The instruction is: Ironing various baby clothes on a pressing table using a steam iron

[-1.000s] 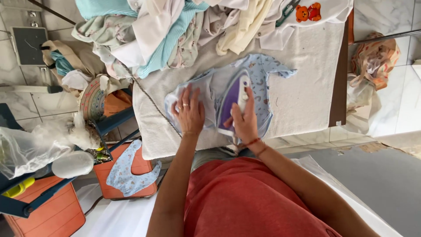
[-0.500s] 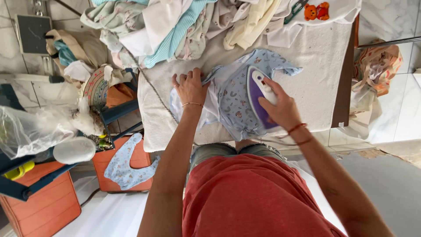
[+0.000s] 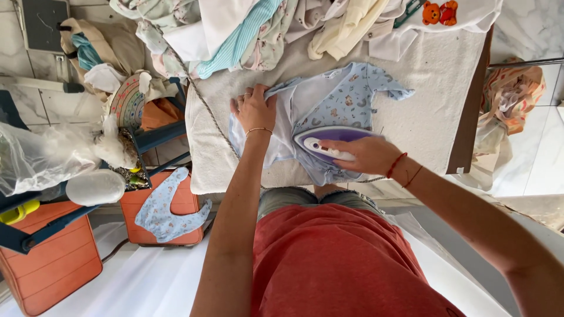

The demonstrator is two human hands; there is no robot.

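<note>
Down on the white towel-covered ironing surface (image 3: 423,105), a small pale-blue baby garment (image 3: 341,100) with a little animal print lies spread out, one short sleeve reaching toward the right. Pressed flat on the garment's left part, the left hand (image 3: 254,108) has its fingers spread open, a thin bracelet at the wrist. Just beside it, the right hand (image 3: 367,155) is closed around the handle of a purple and white iron (image 3: 329,141), whose soleplate sits on the lower part of the garment with its pointed nose toward the left; red cords circle that wrist. A braided cord (image 3: 205,103) runs diagonally over the left edge of the surface. Along the far edge lies a heap of folded and loose baby clothes (image 3: 264,29), white, cream, mint and a turquoise striped piece among them, and a white piece with an orange bear motif (image 3: 439,12) at the right. Left of the surface, an orange box (image 3: 170,202) has a pale-blue printed bib (image 3: 167,208) draped over its front; what is inside it cannot be told. Another orange crate (image 3: 50,264) stands in the lower left corner, its contents also hidden. Above it a clear plastic bag (image 3: 35,158) holds something white. At the far right, a bundle of patterned peach cloth (image 3: 508,100) hangs beside the board.
</note>
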